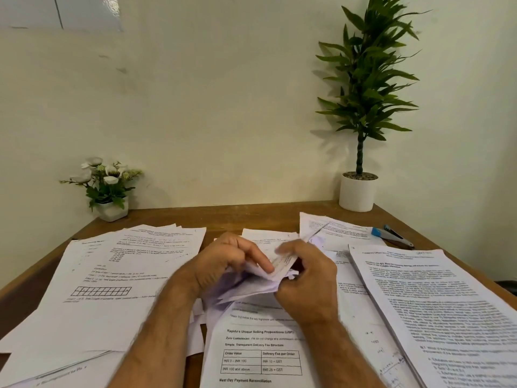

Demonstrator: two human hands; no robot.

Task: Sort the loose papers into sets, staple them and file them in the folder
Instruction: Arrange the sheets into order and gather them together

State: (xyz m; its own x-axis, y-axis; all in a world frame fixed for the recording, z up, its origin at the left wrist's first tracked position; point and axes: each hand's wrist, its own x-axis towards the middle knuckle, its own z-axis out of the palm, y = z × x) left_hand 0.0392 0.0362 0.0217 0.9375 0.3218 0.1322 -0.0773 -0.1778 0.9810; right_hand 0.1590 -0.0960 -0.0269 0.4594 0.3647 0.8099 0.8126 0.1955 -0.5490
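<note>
Both hands meet over the middle of the wooden desk. My left hand and my right hand grip a small bundle of printed sheets, bent and fanned between the fingers. Under them lies a sheet with a fee table. A spread of maths pages covers the left side. A thick set of dense text pages lies on the right. More loose sheets sit at the back right. A blue and grey stapler rests beyond them. No folder is in view.
A small white pot with white flowers stands at the back left corner. A tall green plant in a white pot stands at the back right, against the pale wall. A dark object shows past the right desk edge.
</note>
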